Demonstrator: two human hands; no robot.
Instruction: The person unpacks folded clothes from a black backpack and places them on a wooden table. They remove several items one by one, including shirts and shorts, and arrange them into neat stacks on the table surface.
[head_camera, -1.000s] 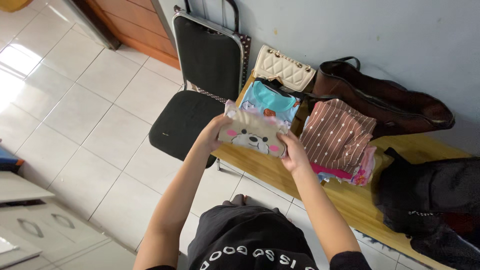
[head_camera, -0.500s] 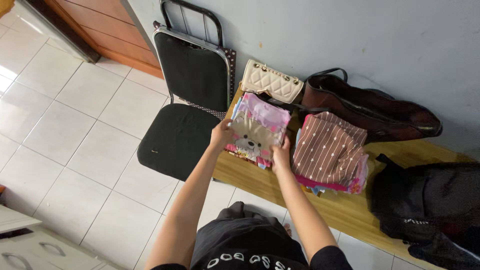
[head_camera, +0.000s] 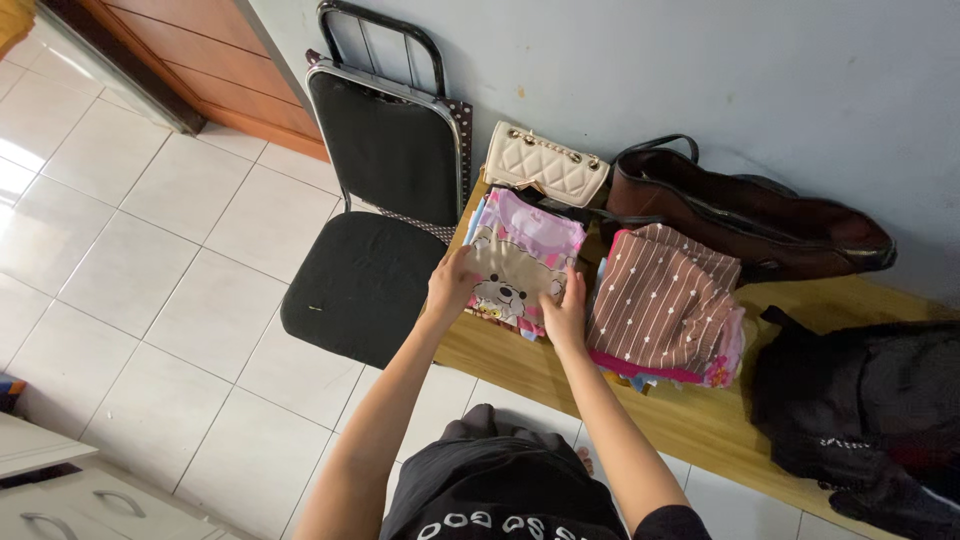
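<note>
A folded beige and pink garment with a bear picture (head_camera: 520, 262) lies on top of a small pile of clothes at the left end of the wooden bench (head_camera: 690, 420). My left hand (head_camera: 452, 283) rests on its left edge with fingers spread. My right hand (head_camera: 567, 310) presses flat on its lower right corner. Neither hand grips it. Just to the right sits a second pile topped by a brown striped garment (head_camera: 660, 295).
A black folding chair (head_camera: 370, 270) stands left of the bench. Against the blue wall are a cream quilted purse (head_camera: 546, 163) and a brown leather bag (head_camera: 750, 215). A black bag (head_camera: 865, 400) fills the bench's right end. White drawers (head_camera: 40, 490) sit at lower left.
The bear garment was held up in both hands, then laid on the left pile, covering the blue garment. My hands now rest flat on it.
</note>
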